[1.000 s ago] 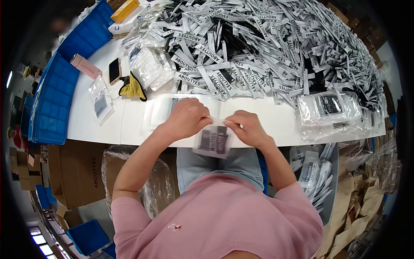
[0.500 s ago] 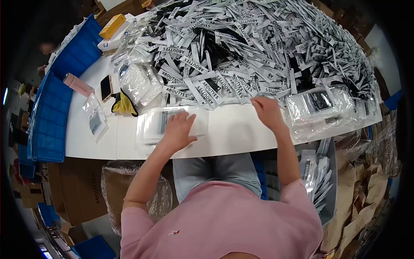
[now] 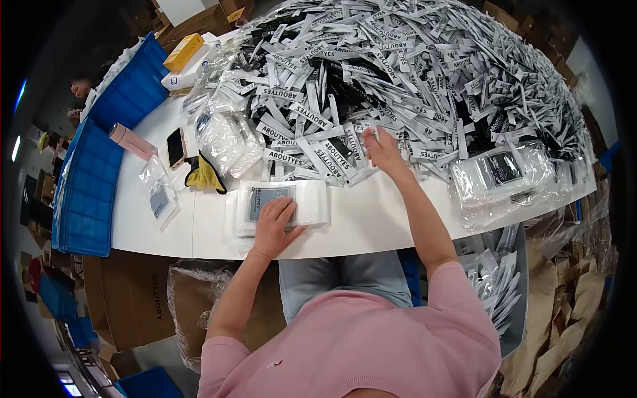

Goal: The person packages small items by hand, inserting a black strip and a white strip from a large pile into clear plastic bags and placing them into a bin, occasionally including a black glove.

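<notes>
My left hand point(image 3: 275, 224) lies over a stack of clear plastic bags point(image 3: 310, 204) at the table's front edge, its fingers stretched out on the top bag. A grey printed panel point(image 3: 263, 199) shows on that bag beside my fingers. My right hand point(image 3: 383, 151) is over the near side of a big heap of narrow white packets point(image 3: 424, 86) with black "ABOUTYES" lettering. Its fingers are apart, and I see nothing held in them. Some dark packets show among the white ones.
To the left are blue bins point(image 3: 86, 189), a pink bottle point(image 3: 133, 141), a phone point(image 3: 176, 147), a yellow-and-black glove point(image 3: 204, 176) and a yellow box point(image 3: 182, 53). More bagged stacks point(image 3: 504, 171) lie at right. Below the table, a grey bin point(image 3: 514, 298) holds packets.
My right hand has moved left and farther onto the packet heap, its fingers spreading. My left hand stays on the bag stack. The whole view has shifted slightly.
</notes>
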The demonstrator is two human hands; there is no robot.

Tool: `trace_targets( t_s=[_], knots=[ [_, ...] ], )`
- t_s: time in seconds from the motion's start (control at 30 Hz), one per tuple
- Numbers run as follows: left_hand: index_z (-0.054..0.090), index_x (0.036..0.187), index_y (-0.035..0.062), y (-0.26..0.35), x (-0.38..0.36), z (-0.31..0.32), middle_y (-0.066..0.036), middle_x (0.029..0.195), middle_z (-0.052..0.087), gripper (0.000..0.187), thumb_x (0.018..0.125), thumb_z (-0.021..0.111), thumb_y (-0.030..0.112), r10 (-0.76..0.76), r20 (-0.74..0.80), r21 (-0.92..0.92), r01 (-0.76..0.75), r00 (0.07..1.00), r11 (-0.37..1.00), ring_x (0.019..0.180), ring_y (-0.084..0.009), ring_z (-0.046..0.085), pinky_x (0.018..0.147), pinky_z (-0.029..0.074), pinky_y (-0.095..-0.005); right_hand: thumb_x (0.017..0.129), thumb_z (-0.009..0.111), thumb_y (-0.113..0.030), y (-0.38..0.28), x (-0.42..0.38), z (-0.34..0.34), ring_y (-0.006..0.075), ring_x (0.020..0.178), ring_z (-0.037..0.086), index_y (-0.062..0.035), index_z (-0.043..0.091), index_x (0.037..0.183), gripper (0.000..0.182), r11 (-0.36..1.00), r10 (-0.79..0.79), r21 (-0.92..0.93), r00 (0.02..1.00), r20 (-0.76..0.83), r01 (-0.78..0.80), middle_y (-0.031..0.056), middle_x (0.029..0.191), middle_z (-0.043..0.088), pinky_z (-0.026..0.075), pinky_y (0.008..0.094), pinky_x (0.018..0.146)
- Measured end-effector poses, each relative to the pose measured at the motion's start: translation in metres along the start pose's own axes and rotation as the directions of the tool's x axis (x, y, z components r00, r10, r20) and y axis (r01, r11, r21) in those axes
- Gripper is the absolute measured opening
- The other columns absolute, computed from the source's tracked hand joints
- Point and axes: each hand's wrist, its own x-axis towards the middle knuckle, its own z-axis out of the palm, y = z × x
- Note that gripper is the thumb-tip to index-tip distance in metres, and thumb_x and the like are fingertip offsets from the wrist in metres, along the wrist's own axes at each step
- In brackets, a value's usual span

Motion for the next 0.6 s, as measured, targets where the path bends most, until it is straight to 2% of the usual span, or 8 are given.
trace_targets(
  t_s=[0.03, 0.07, 0.13, 0.17, 0.3, 0.4, 0.47, 0.6],
  knots=[
    [0.053, 0.113, 0.0044, 0.0, 0.0, 0.0, -0.012, 0.118, 0.052, 0.053, 0.071, 0.071, 0.032, 0.005, -0.001, -0.004, -0.005, 1.0, 1.0, 0.111, -0.0305, 0.048, 0.097, 0.035, -0.0443, 0.087, 0.049, -0.02, -0.009, -0.001, 0.009, 0.0348, 0.066, 0.059, 0.0009, 0.054, 0.083, 0.022, 0.999, -0.009, 0.054, 0.993, 0.114, 0.003, 0.0164, 0.066, 0.06, 0.046, 0.0445, 0.063],
    [0.053, 0.113, 0.0044, 0.0, 0.0, 0.001, -0.012, 0.118, 0.052, 0.053, 0.071, 0.071, 0.032, -0.002, -0.001, -0.001, 0.002, 1.0, 1.0, 0.111, -0.0305, 0.048, 0.097, 0.035, -0.0443, 0.085, 0.053, -0.02, 0.004, 0.012, 0.028, 0.0331, 0.068, 0.061, 0.0004, 0.057, 0.082, 0.021, 0.922, -0.262, -0.262, 0.958, 0.118, 0.284, 0.0173, 0.073, 0.062, 0.048, 0.0433, 0.063],
    [0.054, 0.113, 0.0045, -0.001, -0.001, 0.001, -0.013, 0.118, 0.052, 0.053, 0.071, 0.071, 0.032, 0.021, -0.021, 0.002, -0.021, 1.0, 1.0, 0.111, -0.0309, 0.048, 0.097, 0.035, -0.0443, 0.082, 0.057, -0.02, 0.01, 0.025, 0.052, 0.0335, 0.073, 0.062, -0.0007, 0.06, 0.083, 0.02, 0.665, -0.418, -0.613, 0.893, 0.167, 0.426, 0.0179, 0.08, 0.063, 0.05, 0.043, 0.065],
    [0.054, 0.113, 0.0045, 0.001, -0.002, 0.001, -0.013, 0.118, 0.052, 0.053, 0.071, 0.071, 0.032, 0.016, -0.021, 0.007, -0.016, 1.0, 1.0, 0.111, -0.0309, 0.048, 0.097, 0.035, -0.0443, 0.077, 0.057, -0.014, 0.002, 0.028, 0.056, 0.0357, 0.082, 0.062, -0.0011, 0.061, 0.085, 0.015, 0.684, -0.31, -0.632, 0.93, 0.199, 0.364, 0.0192, 0.087, 0.063, 0.051, 0.043, 0.07],
    [0.055, 0.112, 0.0042, 0.0, -0.004, 0.0, -0.012, 0.118, 0.053, 0.052, 0.071, 0.071, 0.033, -0.009, -0.024, 0.019, 0.009, 1.0, 1.0, 0.111, -0.0306, 0.048, 0.097, 0.035, -0.0434, 0.069, 0.054, -0.006, -0.026, 0.038, 0.057, 0.0353, 0.09, 0.061, -0.0004, 0.062, 0.085, 0.019, 0.676, -0.071, -0.675, 0.939, 0.337, 0.294, 0.0217, 0.093, 0.062, 0.051, 0.0418, 0.075],
    [0.055, 0.111, 0.0043, 0.001, -0.002, 0.0, -0.012, 0.118, 0.053, 0.052, 0.069, 0.072, 0.03, 0.0, -0.043, 0.002, 0.0, 0.999, 1.0, 0.111, -0.0313, 0.048, 0.095, 0.037, -0.0431, 0.069, 0.056, -0.012, -0.001, 0.046, 0.042, 0.0358, 0.089, 0.061, -0.0007, 0.062, 0.085, 0.021, 0.619, -0.14, -0.692, 0.92, 0.367, 0.37, 0.0211, 0.092, 0.063, 0.049, 0.0437, 0.077],
    [0.055, 0.111, 0.0043, 0.001, -0.002, -0.003, -0.013, 0.117, 0.053, 0.053, 0.067, 0.073, 0.028, -0.001, -0.056, -0.01, 0.001, 0.998, 1.0, 0.11, -0.0322, 0.049, 0.094, 0.038, -0.043, 0.069, 0.058, -0.02, 0.004, 0.042, 0.026, 0.0354, 0.087, 0.061, -0.0007, 0.062, 0.085, 0.025, 0.642, -0.172, -0.672, 0.923, 0.345, 0.371, 0.0212, 0.092, 0.063, 0.049, 0.0437, 0.078],
    [0.055, 0.112, 0.0039, -0.002, -0.004, -0.002, -0.013, 0.117, 0.054, 0.044, 0.075, 0.066, 0.025, -0.023, -0.048, -0.087, 0.019, 0.999, 0.996, 0.11, -0.0321, 0.049, 0.096, 0.037, -0.0426, 0.071, 0.059, -0.028, 0.027, 0.042, -0.002, 0.0344, 0.084, 0.061, -0.0002, 0.06, 0.081, 0.03, 0.884, -0.08, -0.451, 0.99, 0.113, 0.122, 0.0193, 0.085, 0.063, 0.048, 0.0408, 0.075]
  ],
)
